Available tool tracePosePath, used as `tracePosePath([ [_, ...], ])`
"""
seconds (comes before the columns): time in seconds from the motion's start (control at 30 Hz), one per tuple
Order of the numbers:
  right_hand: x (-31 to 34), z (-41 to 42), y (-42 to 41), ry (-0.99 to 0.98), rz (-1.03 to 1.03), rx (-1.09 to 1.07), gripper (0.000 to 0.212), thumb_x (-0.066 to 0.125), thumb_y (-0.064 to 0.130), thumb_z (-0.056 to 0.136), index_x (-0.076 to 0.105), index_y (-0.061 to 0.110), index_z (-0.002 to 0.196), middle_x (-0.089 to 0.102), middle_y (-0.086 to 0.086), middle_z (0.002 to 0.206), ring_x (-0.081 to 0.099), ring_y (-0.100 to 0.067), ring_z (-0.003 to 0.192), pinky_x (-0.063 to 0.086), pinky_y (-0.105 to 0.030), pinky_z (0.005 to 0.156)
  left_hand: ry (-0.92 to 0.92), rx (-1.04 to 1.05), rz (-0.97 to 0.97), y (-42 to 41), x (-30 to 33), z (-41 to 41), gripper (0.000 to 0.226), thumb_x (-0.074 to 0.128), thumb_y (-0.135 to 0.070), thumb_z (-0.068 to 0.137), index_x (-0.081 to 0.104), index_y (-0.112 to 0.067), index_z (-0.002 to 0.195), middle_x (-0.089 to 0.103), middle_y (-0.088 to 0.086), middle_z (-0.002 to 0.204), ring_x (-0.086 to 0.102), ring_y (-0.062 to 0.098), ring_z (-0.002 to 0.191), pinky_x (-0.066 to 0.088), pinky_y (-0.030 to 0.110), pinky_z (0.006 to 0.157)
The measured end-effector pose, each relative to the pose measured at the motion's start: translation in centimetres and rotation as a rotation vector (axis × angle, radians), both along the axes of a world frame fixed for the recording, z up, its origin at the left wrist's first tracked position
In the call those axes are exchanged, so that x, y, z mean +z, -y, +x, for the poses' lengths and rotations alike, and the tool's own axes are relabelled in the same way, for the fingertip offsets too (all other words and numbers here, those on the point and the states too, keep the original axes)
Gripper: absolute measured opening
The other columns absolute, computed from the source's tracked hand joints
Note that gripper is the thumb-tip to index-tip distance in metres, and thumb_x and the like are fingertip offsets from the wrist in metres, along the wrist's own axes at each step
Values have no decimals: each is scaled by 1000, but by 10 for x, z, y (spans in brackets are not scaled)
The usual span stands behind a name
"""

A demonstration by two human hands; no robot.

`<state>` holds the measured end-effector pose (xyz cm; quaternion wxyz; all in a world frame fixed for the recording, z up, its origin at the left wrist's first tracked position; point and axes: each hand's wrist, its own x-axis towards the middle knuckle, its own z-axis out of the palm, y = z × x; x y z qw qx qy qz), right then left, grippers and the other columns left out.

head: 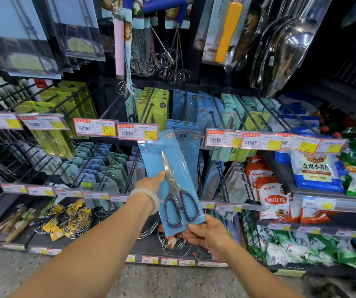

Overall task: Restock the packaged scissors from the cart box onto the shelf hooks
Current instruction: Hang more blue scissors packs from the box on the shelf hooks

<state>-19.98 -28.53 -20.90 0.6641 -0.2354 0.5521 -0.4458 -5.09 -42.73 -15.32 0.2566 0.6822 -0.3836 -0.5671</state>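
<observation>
Both hands gripping the scissors pack [173, 181] — left hand [151, 182] mid-edge, right hand [207, 233] at bottom; tilted, could miss the hook [186, 117] — tearing the hang hole.

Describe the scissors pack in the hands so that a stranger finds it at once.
Look at the shelf rail with orange price tags, in the middle. Just below, both hands hold a blue card pack tilted left. Unlike the hanging packs, it is off the hooks and shows dark-handled scissors.

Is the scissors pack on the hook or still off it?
Off. Both hands, left and right, hold the scissors pack tilted, in front of the hook.
</observation>
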Motion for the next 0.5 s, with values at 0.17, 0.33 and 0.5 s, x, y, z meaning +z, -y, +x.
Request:
tracePosePath([
  [0.17,12,-6,5,-23,39,94,38,60,-16,79,55,6,109,72,-11,96,71,-22,82,58,-30,69,-108,45,-39,-3,-3,0,48,67,-35,84,56,-4,118,63,12,119,61,31,99,48,38,93],
  [0.33,46,-19,26,-47,-67,71,40,65,5,83,52,15,120,66,-8,116,65,-22,105,53,-35,85,-136,64,-49,-15,-11,-3,48,69,-30,83,55,-3,121,62,13,122,60,34,109,47,47,99],
  [0.5,55,-7,49,-400,-134,2,28,67,16,85,53,16,110,68,-7,101,67,-21,91,55,-34,81,-239,36,-107,-34,-21,-12,16,69,-19,84,60,-13,96,64,3,93,59,10,65,49,23,62],
])
